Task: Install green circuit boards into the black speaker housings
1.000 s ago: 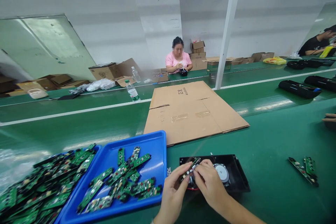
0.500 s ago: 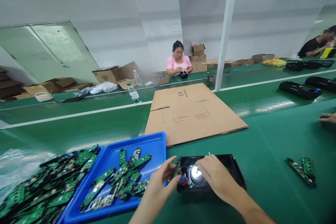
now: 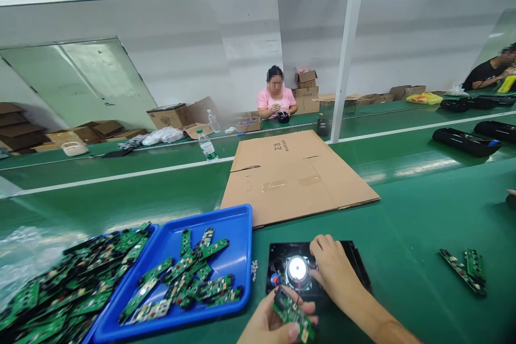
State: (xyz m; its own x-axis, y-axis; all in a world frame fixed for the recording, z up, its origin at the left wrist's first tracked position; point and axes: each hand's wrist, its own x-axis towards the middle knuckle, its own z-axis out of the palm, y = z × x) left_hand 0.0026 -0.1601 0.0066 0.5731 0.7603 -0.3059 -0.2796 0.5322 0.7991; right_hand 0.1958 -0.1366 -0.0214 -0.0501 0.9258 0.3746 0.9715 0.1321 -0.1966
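Note:
A green circuit board [image 3: 291, 312] lies in my left hand [image 3: 266, 322], the fingers and thumb closed around it at the front of the black plastic case [image 3: 357, 258]. Thin wires run from this board up toward the round silver speaker [image 3: 297, 267] set in the case. My right hand [image 3: 336, 277] rests over the case just right of the speaker. Its fingers are bent together, and what they pinch, if anything, is hidden. Left of the case stands a blue tray [image 3: 246, 258] with several circuit boards [image 3: 185, 266] in it.
Small white pieces [image 3: 253, 270] lie between tray and case. A heap of boards [image 3: 76, 285] fills the far left. Flat cardboard [image 3: 298, 177] lies behind the case; two loose boards [image 3: 463, 269] lie right. A bottle [image 3: 207, 146] and a co-worker [image 3: 276, 98] are beyond.
My left hand has come down toward me from the case's left end, now holding the circuit board in plain view. My right hand has shifted slightly right, off the speaker.

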